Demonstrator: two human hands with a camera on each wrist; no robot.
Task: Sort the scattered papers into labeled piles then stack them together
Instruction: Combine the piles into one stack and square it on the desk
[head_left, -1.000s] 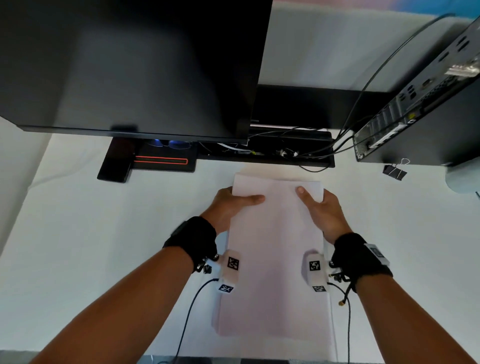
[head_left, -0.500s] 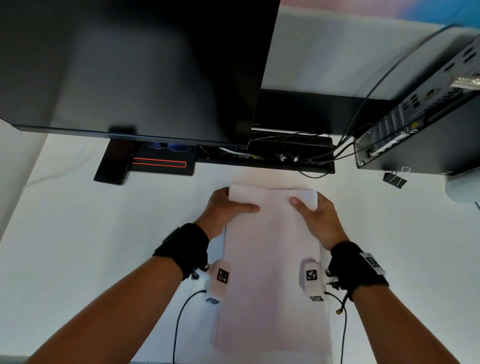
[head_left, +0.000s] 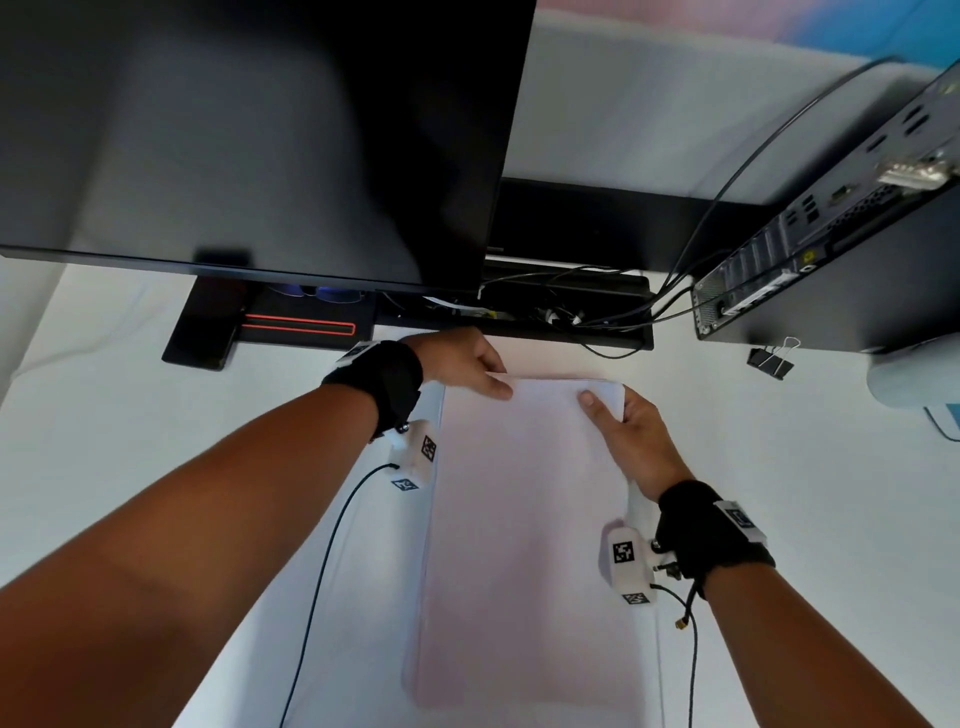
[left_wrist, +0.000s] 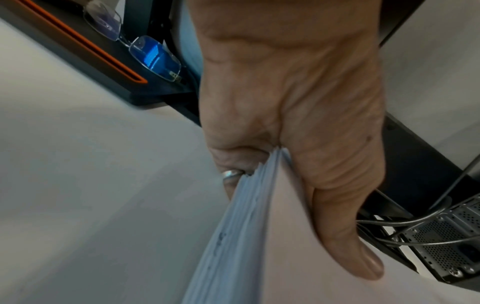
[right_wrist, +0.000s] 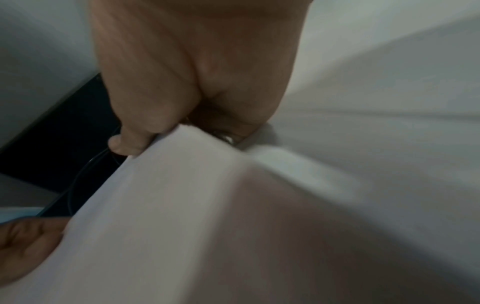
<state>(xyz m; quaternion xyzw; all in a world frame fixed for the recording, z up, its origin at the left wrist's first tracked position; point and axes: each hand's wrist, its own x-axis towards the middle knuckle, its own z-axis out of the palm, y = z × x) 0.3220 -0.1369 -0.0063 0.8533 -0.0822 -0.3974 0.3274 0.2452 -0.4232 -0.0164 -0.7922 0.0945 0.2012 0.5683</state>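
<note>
From the head view, the task looks close to its end: the papers (head_left: 524, 519) form one squared stack lying lengthwise on the white desk (head_left: 156, 441), with no loose sheets or separate piles in sight, so what seems left is only truing the edges and letting go. The left hand (head_left: 462, 361) pinches the stack's far left corner, thumb on top, and the right hand (head_left: 631, 436) holds the far right corner the same way. Behind them stand a dark monitor (head_left: 249, 140) and a computer case (head_left: 841, 265), with a black binder clip (head_left: 771, 358) near the case. The left wrist view shows many thin, matte sheets fanned slightly at the edge, faint print along it, clamped between thumb and curled fingers; one of the fingers (left_wrist: 230, 174) wears a ring, and glasses (left_wrist: 145, 47) rest on a black stand. The right wrist view is blurred, yet the thumb lies on the smooth top sheet with fingers tucked beneath, the stack bending softly.
</note>
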